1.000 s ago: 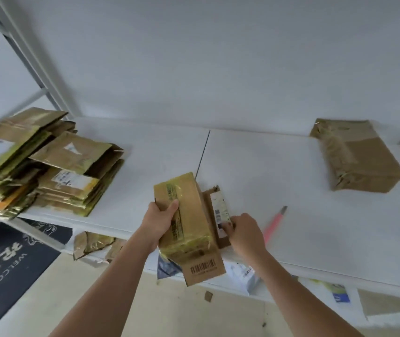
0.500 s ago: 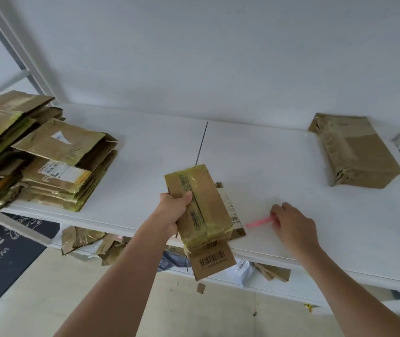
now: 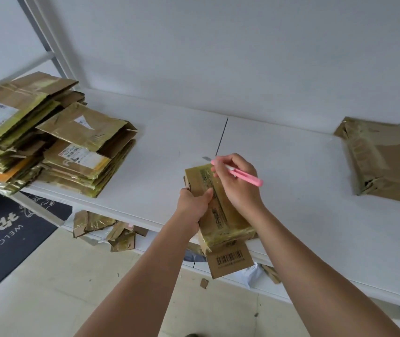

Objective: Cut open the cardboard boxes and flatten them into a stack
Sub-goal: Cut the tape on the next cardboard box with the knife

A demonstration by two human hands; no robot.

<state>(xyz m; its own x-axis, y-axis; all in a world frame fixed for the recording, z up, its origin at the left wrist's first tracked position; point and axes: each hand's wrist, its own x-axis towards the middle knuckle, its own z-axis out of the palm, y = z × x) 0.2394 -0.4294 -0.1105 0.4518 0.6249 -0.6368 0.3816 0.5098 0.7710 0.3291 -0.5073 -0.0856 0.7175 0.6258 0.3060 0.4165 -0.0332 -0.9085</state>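
A small taped cardboard box (image 3: 221,215) lies on the front part of the white table (image 3: 303,215), with a barcoded flap (image 3: 229,262) hanging over the edge. My left hand (image 3: 195,205) grips the box's left side. My right hand (image 3: 236,183) holds a pink box cutter (image 3: 245,175) over the box's far end, its short grey blade (image 3: 206,158) pointing left past the top edge. A stack of flattened boxes (image 3: 48,147) lies at the left. One sealed, crumpled box (image 3: 383,161) sits at the far right.
Cardboard scraps (image 3: 111,229) and white packaging (image 3: 250,276) lie on a lower shelf below the table. A dark welcome mat (image 3: 7,239) covers the floor at left. A white wall backs the table, and a metal frame post (image 3: 48,42) rises at the left.
My right hand has picked the pink cutter up off the table and brought it left over the box's far end. The box, in my left hand, now lies flatter.
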